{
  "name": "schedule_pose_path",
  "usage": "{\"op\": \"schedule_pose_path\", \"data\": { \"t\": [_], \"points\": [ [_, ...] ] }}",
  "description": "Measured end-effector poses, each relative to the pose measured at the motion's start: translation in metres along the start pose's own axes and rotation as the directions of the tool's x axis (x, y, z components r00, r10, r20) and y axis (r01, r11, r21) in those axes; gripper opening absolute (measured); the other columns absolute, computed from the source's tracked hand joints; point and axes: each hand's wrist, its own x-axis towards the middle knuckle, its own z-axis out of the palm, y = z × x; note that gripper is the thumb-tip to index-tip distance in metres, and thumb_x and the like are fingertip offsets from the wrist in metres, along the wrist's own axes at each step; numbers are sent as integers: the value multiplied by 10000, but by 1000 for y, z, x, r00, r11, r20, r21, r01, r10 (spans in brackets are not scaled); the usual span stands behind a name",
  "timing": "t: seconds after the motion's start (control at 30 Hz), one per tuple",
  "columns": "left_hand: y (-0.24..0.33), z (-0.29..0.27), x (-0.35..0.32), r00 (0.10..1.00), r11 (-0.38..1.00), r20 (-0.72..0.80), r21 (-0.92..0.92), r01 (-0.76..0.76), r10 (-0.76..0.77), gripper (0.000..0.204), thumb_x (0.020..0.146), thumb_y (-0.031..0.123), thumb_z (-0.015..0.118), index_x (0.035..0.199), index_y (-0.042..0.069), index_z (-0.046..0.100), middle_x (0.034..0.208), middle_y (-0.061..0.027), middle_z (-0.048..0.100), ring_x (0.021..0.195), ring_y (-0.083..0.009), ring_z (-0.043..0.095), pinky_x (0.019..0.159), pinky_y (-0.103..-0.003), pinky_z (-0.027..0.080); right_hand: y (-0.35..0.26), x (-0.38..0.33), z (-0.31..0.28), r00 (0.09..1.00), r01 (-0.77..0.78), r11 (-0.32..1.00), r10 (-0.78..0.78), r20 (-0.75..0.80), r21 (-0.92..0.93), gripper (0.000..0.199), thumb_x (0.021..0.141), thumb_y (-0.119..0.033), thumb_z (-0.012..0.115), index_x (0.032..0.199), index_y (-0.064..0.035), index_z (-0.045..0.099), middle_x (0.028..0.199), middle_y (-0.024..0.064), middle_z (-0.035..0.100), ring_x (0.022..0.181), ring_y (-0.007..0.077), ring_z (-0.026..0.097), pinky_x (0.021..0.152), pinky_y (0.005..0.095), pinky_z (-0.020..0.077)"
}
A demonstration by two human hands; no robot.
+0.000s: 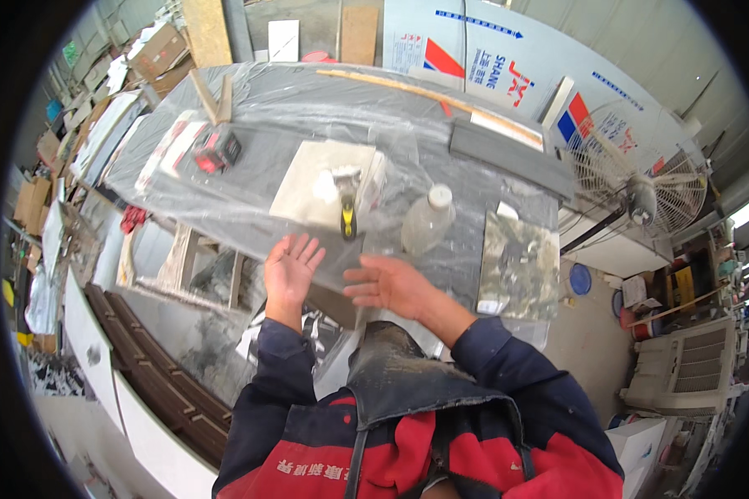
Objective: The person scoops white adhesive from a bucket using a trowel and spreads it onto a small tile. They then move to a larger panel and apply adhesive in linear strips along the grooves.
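Both bare hands open at the near edge of the table

Through the head camera I have the left hand (287, 270) palm up, its fingers extended and slightly parted, holding nothing. The right hand (387, 283) is also unclenched and free of any load, its fingers stretched out toward the left hand with a gap between the two.

Just beyond the fingers I find the putty knife (349, 218), its yellow-and-black handle pointing back at the wearer. It lies at the near right part of a pale square slab (298, 190), beside a white blob (327, 188). To its right, beyond the right hand, I see a clear plastic bottle (429, 223) with a white cap, and farther right a marbled slab (520, 266).

All of this sits on a table (262, 96) covered in clear film. On its left I make out a boxy red-and-black object (216, 150), too small for me to identify. Along the far side lie a thin wooden strip (383, 80) and a dark grey board (508, 158).

Outside the table, I have a caged fan (641, 195) at right, large printed panels (491, 50) behind, and a wooden frame (179, 254) at left.
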Motion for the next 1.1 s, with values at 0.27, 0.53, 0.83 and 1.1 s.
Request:
{"op": "schedule_pose_path", "data": {
  "t": [0.27,0.53,0.83,1.1],
  "points": [
    [12,20,63,976,990,-169,11,140,-136,597,970,267,601,1423,-65,400,1515,-268,385,1407,-420,403,1157,-544,375,-45,70,42,990,-28,976,57,-127,214,342,1035,-371,581,1210,-77,569,1048,132,734,877,261,739,733,383,601],
    [42,35,96,971,963,-111,145,227,-212,519,997,317,589,1399,3,490,1373,-196,579,1243,-339,576,1022,-498,474,-112,80,78,964,83,979,-32,-265,184,317,1009,-279,594,1238,-59,607,848,81,653,572,153,554,514,286,429],
    [62,54,129,946,966,197,92,243,-257,622,1026,220,529,1557,-18,310,1587,-235,389,1456,-417,378,1184,-677,291,-78,-120,54,783,519,836,-548,-294,-179,514,1043,-246,554,1477,-10,414,868,69,633,637,137,560,581,289,468],
    [-10,161,34,893,964,447,254,-75,-49,620,1011,205,543,1533,-59,340,1584,-245,386,1456,-400,376,1207,-600,284,76,-269,15,520,751,659,-632,-574,-45,475,997,-204,479,1445,-46,477,784,43,643,553,104,546,474,261,445]
  ]
}}
